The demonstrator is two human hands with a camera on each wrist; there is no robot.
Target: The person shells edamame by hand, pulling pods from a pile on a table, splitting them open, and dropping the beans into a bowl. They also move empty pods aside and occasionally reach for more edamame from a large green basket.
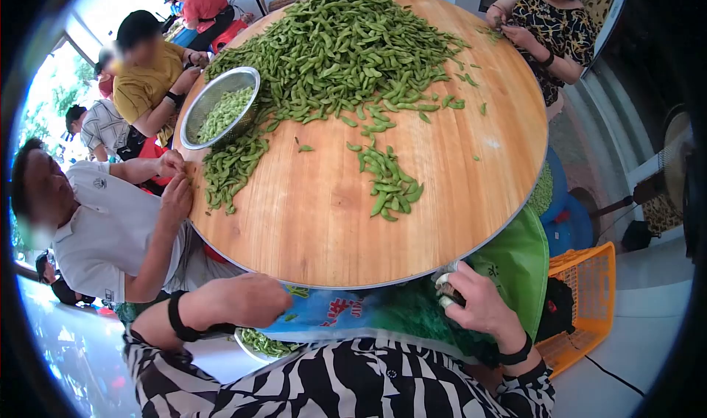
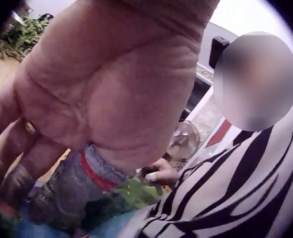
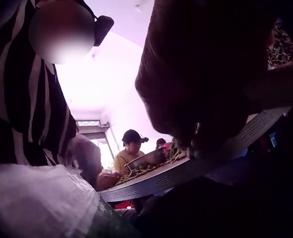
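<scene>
Just in front of the round wooden table (image 1: 317, 234), the left hand (image 1: 247, 300) is held with its knuckles up. The left wrist view shows the bare palm of the left hand (image 2: 107, 84), fingers loosely bent, and a grey cover with a red band on the thumb. Across from it, the right hand (image 1: 479, 300) is at the front right edge, fingers apart and loosely bent, with dark and white coverings on the fingertips. No pod shows in either hand. Green pods (image 1: 394, 182) lie in a small group on the table, in front of a large heap (image 1: 346, 50).
A metal colander (image 1: 250, 109) of shelled beans stands at the table's left. A blue and green sheet (image 1: 383, 315) covers the lap. Below the left hand is a bowl of pods (image 1: 269, 344). An orange crate (image 1: 596, 293) stands at the right. Several people sit around.
</scene>
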